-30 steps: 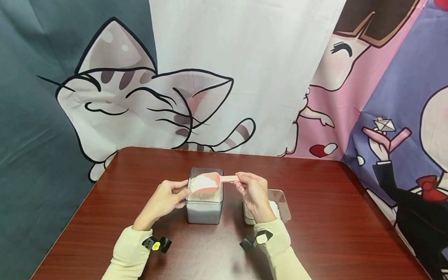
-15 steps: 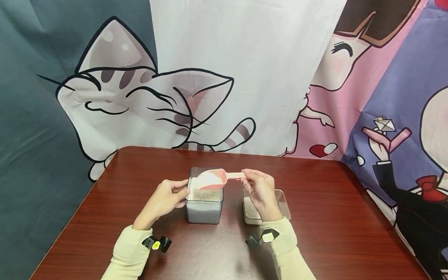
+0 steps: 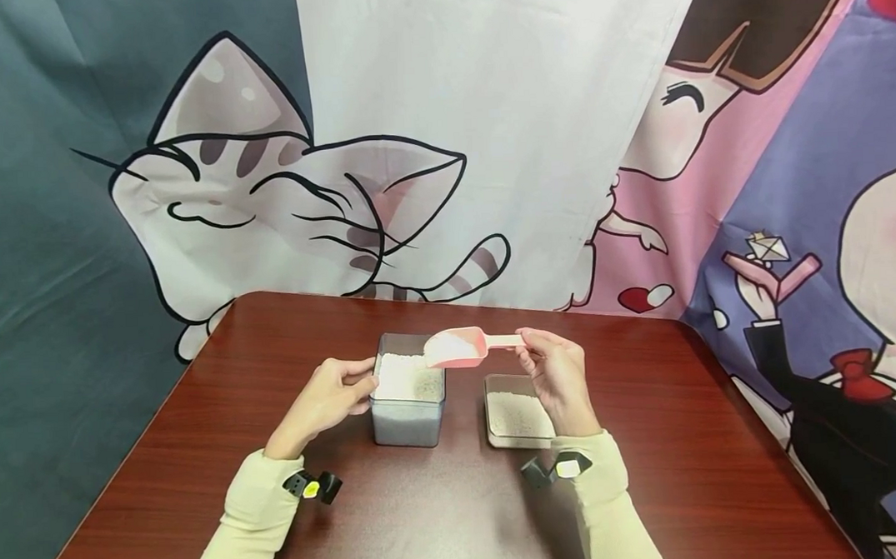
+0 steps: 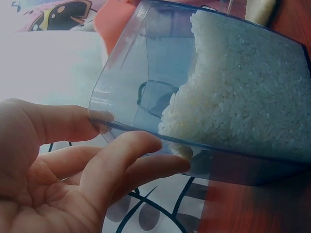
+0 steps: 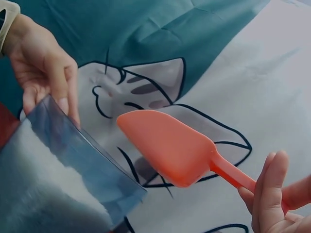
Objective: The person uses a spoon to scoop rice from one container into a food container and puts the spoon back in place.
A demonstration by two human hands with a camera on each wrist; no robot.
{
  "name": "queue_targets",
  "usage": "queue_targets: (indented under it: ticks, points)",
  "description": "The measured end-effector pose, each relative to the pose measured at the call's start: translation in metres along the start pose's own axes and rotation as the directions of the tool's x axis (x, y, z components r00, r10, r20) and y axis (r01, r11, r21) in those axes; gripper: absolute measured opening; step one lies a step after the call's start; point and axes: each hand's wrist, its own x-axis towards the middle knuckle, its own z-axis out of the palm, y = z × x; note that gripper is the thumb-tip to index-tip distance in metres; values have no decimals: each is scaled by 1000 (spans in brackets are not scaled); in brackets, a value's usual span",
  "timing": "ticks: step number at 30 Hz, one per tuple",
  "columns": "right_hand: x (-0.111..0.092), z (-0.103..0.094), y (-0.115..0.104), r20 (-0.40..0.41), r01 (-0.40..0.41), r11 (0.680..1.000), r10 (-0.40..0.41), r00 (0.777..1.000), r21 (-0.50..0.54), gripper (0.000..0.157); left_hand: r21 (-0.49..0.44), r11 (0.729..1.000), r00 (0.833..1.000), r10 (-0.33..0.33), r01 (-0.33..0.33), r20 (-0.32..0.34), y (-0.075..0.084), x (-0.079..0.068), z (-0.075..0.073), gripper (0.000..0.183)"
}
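Observation:
My left hand (image 3: 326, 406) holds the left side of a clear bluish plastic container (image 3: 407, 427), thumb and fingertips at its rim. White rice (image 4: 243, 87) lies heaped unevenly inside, as the left wrist view shows. My right hand (image 3: 561, 383) pinches the handle end of a pink scoop (image 3: 466, 355). The scoop's tip hangs over the container's right edge in the head view, and the inside of its bowl looks bright white. From the right wrist, the underside of the scoop (image 5: 165, 148) shows, level with the container's upper corner.
A shallow clear box (image 3: 521, 442) of pale grains sits right of the container, partly behind my right wrist. Both stand on a reddish-brown wooden table (image 3: 413, 514). A cartoon-printed curtain (image 3: 501, 127) hangs just past the table's far edge.
My right hand has moved right and slightly up with the scoop, from over the container's middle to its right edge. More of the shallow box shows. The left hand stays put.

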Motion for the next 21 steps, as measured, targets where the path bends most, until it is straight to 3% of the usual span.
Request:
queue_targets:
  ticks: [21]
  points:
    - [-2,-79,-41,-119,47,995,-37,992,85,17,7,1000,1000,-3,3,7,0,0,-1,43]
